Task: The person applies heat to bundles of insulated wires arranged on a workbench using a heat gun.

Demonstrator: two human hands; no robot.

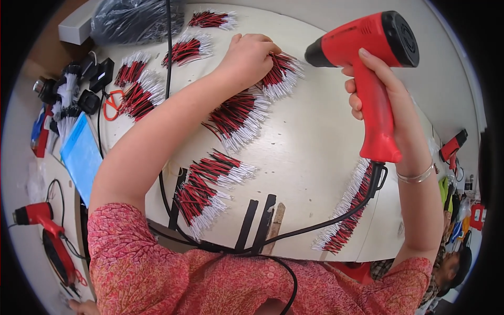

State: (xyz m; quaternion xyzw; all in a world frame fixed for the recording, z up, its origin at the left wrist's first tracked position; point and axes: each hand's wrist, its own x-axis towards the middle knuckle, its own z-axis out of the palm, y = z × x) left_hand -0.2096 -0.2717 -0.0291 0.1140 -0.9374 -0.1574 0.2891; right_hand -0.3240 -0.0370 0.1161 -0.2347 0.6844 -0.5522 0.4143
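My right hand point(389, 89) is wrapped round the handle of a red heat gun point(346, 42) with a black nozzle and rear cap. Its nozzle points left, toward a fanned bunch of short red-and-black wires point(283, 79) with white ends. At that bunch's upper left side, the curled fingers of my left hand point(249, 58) close on the wires; the fingertips are partly hidden. Just below lies another wire bunch point(239, 118), and nearer to me are more wires point(207, 189). A long row of wires point(346, 210) runs along the table's right side.
The heat gun's black cord point(315, 227) crosses the table point(294, 163) near my body. Orange-handled scissors point(112, 105), a blue sheet point(83, 155) and a plastic-wrapped bundle point(134, 23) lie left. A second heat gun point(44, 218) stands lower left; another person point(451, 268) is lower right.
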